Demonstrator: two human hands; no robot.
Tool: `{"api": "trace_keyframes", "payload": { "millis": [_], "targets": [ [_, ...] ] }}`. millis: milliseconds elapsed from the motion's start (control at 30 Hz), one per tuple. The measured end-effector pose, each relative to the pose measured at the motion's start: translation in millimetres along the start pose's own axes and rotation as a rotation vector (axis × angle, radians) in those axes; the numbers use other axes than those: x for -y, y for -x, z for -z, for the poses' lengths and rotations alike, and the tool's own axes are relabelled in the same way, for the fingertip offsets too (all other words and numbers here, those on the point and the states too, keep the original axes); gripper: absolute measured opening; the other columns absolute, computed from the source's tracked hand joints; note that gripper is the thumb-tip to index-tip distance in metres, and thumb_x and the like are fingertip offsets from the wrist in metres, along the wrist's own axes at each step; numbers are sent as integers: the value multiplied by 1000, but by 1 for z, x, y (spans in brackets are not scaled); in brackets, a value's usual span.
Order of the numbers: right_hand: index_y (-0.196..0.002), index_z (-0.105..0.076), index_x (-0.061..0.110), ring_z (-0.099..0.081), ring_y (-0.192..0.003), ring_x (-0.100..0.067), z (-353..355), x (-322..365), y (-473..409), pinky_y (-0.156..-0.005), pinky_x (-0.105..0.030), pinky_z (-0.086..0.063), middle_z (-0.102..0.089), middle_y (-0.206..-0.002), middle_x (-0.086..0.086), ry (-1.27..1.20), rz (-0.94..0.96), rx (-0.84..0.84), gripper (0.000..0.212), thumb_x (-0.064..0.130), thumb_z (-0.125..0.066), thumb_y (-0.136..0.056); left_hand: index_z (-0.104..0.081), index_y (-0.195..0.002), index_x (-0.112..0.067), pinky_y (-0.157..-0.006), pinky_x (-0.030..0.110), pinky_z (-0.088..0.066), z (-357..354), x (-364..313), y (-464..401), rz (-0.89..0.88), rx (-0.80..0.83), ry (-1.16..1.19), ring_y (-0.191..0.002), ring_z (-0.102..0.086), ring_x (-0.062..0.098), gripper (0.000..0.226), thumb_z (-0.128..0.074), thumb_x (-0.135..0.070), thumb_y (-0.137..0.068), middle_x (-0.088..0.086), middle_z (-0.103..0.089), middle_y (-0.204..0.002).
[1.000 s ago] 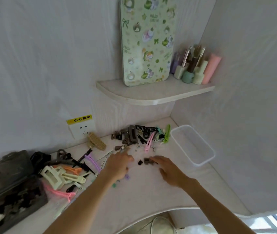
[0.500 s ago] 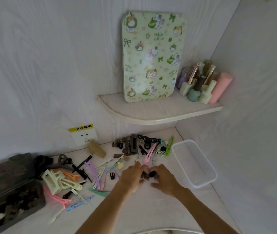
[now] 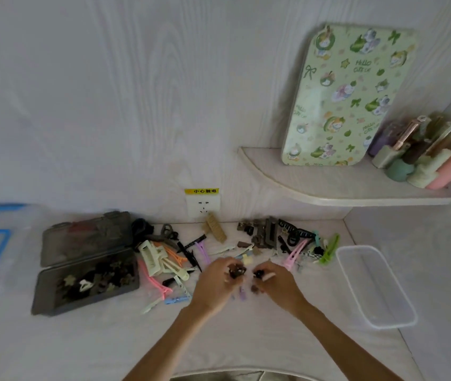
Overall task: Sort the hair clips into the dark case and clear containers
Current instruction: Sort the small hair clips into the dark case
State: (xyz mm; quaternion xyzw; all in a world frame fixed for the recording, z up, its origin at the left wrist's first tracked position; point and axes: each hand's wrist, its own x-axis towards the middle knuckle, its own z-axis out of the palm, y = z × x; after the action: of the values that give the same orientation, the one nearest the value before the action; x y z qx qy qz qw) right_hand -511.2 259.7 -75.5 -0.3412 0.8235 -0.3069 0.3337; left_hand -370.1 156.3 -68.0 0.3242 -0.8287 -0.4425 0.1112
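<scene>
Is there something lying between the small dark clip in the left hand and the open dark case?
Yes. The small dark clip held by the left hand must cross loose clips: cream claw clip and pink clips, beside the open dark case.

front: bare table | back: scattered hair clips wall-to-wall | left: open dark case | right: clear container | above right: shelf

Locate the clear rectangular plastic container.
Head view, far right of the desk: the clear rectangular plastic container lies right of the green hair clip, below the corner shelf.
</scene>
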Motion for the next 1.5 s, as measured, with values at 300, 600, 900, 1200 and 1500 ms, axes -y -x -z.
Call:
{"api": "trace_keyframes", "payload": {
  "millis": [300,600,900,1200,1500],
  "targets": [
    [-97,-68,6,-56,-67,2,-125,154,-22,-65,-11,-44,-63,-81,6,-179,378,217,19,4,-68,-79,-63,-108,-19,-62,17,-47,145,94,79,343,-544,-23,-72,-62,6,27,-69,-22,-83,-3,-66,-99],
    [-128,-52,9,-54,-87,-12,-185,194,-26,-64,-4,-44,-58,-111,-7,-23,371,469,44,-4,-51,-86,-57,-124,-21,-87,28,-48,196,134,106,488,-387,-180,-107,-62,16,48,-70,-15,-79,-1,-65,-117],
    [-99,-66,17,-62,-67,5,-51,99,-25,-61,-8,-44,-63,-83,13,44,303,262,34,-10,-51,-85,-55,-111,-39,-81,15,-46,147,94,112,201,-229,-246,-101,-56,-5,34,-63,-19,-85,-25,-55,-109],
    [-122,-45,15,-49,-88,-11,-2,-10,-1,-77,-21,-42,-42,-106,3,385,141,256,44,19,-66,-84,-57,-121,-26,-94,15,-41,26,30,46,-90,-45,-224,-114,-53,6,35,-52,-9,-90,-10,-58,-123],
    [-93,-59,16,-56,-81,-17,-13,-23,1,-74,-28,-46,-56,-93,0,266,194,-51,8,14,-51,-91,-54,-125,-17,-96,34,-43,-29,14,-13,65,52,-412,-118,-47,24,36,-42,-6,-93,5,-51,-130]
  ]
}}
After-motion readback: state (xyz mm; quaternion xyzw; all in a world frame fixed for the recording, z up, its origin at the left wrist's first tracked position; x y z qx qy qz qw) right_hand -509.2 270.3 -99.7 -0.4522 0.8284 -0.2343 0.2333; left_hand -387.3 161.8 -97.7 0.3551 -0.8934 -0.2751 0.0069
